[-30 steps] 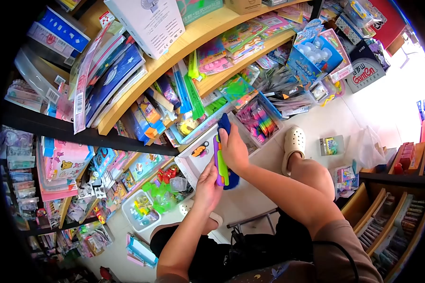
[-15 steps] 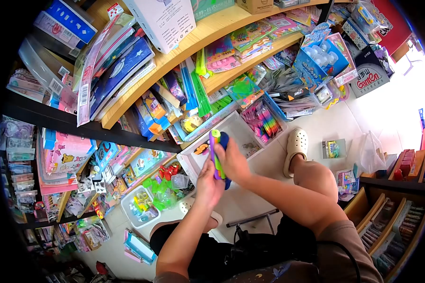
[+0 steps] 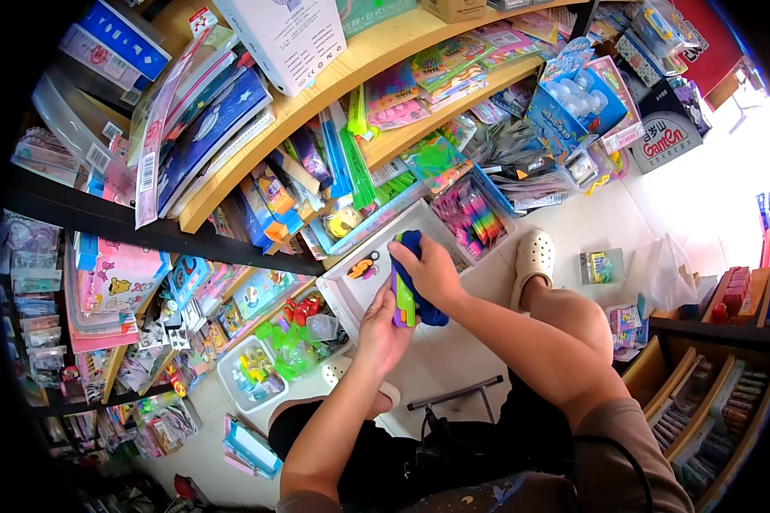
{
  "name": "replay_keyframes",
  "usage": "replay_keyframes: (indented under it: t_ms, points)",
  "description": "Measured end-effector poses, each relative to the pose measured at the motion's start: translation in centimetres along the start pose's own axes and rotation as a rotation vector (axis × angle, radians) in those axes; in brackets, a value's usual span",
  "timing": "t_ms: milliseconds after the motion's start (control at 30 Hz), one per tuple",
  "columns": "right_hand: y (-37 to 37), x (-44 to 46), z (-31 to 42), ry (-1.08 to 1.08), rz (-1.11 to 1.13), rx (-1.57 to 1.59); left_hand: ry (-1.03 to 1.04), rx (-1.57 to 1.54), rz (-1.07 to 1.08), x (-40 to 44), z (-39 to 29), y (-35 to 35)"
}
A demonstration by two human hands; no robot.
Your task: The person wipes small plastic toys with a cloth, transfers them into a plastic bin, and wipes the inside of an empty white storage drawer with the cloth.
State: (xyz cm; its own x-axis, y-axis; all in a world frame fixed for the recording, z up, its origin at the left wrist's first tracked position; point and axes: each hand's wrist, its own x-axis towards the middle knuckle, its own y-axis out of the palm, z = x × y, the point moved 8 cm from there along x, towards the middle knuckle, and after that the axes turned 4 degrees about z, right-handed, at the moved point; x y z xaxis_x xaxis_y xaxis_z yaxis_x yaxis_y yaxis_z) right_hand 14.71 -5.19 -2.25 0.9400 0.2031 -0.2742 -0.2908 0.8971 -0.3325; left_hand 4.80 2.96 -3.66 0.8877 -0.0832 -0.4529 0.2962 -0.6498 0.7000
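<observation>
My left hand [image 3: 383, 333] is closed round the lower end of a green and purple toy [image 3: 405, 301], which stands nearly upright. Wrapped about the toy's far side is a dark blue cloth [image 3: 433, 316], and my right hand [image 3: 430, 272] presses it there with bent fingers. Both hands nearly touch, in front of a white tray [image 3: 344, 301]. Inside that tray lies a small orange and black item [image 3: 364, 266]. Part of the toy is hidden by the cloth and my fingers.
Wooden shelves [image 3: 351, 81] packed with goods curve across the top. Beyond the tray is a bin of rainbow-coloured items [image 3: 470, 214]. A white container [image 3: 252, 374] sits on the floor at the left, and a wooden drawer unit [image 3: 701, 419] stands at the lower right.
The blue cloth has shifted along the toy and now bunches round its upper end and right side. My right hand has moved slightly up, then down along it.
</observation>
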Motion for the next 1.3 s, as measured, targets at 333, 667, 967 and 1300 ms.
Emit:
replay_keyframes:
  t_ms: [333,667,967,1300]
  points:
    - [-1.9,3.4,-5.2,0.370,-0.135,0.624,-0.021,-0.066,0.112,0.2,-0.9,0.8]
    - [-0.9,0.8,1.1,-0.172,0.057,-0.077,-0.056,-0.023,0.097,-0.3,-0.1,0.1]
    - [-1.8,3.7,-4.6,0.284,-0.072,0.590,-0.032,-0.084,0.174,0.2,-1.0,1.3]
    - [3.0,-3.6,2.8,-0.358,0.238,-0.483,0.046,-0.119,-0.012,1.1,-1.8,-0.1]
